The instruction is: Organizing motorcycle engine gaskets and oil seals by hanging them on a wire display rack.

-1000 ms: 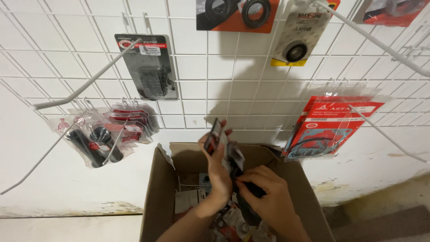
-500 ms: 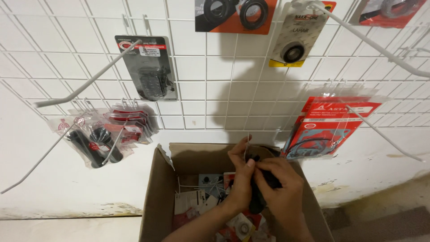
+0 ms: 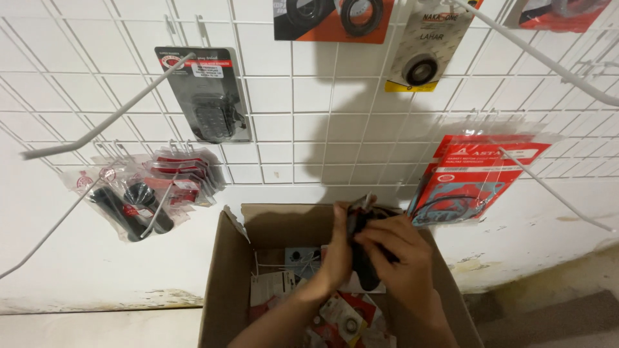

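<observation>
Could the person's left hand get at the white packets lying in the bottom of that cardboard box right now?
Probably not at once. The left hand and the right hand are both wrapped around a dark packet above the cardboard box. The box is open and the white packets lie uncovered, so a freed hand likely could.

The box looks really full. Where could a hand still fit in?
Bare room shows along the cardboard box's left inner wall and its shadowed back corner. Packets crowd the bottom, and the left hand and right hand, gripping a dark packaged part, fill the right side.
</observation>
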